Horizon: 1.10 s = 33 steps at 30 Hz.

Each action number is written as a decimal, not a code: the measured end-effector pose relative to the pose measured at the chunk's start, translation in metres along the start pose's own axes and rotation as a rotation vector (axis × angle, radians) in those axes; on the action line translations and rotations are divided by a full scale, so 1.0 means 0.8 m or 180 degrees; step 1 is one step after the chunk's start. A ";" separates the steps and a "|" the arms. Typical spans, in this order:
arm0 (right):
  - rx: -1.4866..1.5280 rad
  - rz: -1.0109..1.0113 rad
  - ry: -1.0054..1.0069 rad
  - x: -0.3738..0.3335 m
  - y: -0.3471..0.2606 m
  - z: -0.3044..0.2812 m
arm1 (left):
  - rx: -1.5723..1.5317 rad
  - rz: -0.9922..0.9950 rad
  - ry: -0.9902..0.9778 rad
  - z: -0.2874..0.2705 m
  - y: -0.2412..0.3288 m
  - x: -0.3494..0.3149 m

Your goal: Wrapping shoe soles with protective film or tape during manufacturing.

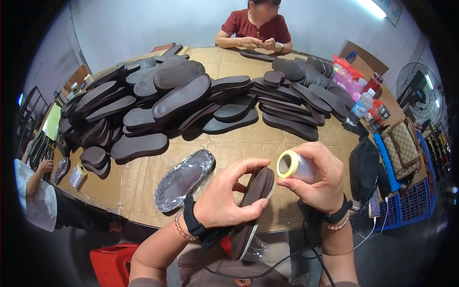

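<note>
My left hand grips dark brown shoe soles stood on edge, fingers over the top and thumb on the near side. They look like two stacked together, with a pale edge along the right side. Transparent film hangs by their lower end. In my right hand is a small roll of plastic film with a yellow-rimmed core, its open end facing left. The roll is held just right of the soles. On the table left of my left hand lies a sole wrapped in film.
Heaps of dark soles spread across the cardboard-covered table. A second film roll stands at the left edge. Bottle, bag and fan are at right. A person sits opposite; another is at left.
</note>
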State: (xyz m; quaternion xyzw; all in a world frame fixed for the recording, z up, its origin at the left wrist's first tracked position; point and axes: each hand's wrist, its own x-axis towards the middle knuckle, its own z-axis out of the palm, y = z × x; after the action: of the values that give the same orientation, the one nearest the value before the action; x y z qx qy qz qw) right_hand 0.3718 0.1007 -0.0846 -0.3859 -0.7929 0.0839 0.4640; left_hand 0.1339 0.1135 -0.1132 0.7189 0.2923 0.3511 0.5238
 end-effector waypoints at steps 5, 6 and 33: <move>-0.0389 -0.0195 0.0315 -0.005 -0.014 0.003 | -0.0136 -0.0007 0.0009 0.006 0.006 -0.014; -0.0415 -0.0170 0.0298 -0.006 -0.016 0.004 | -0.0139 0.0000 0.0000 0.007 0.007 -0.016; -0.1160 -0.0466 -0.0228 0.014 -0.093 -0.045 | 0.0881 0.1863 0.0298 0.001 0.066 -0.001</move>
State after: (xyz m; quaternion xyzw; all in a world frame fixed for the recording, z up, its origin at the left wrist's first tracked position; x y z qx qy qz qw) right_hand 0.3577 0.0489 -0.0202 -0.4016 -0.8370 -0.0813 0.3627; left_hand 0.1365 0.0975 -0.0632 0.8199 0.1419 0.4764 0.2840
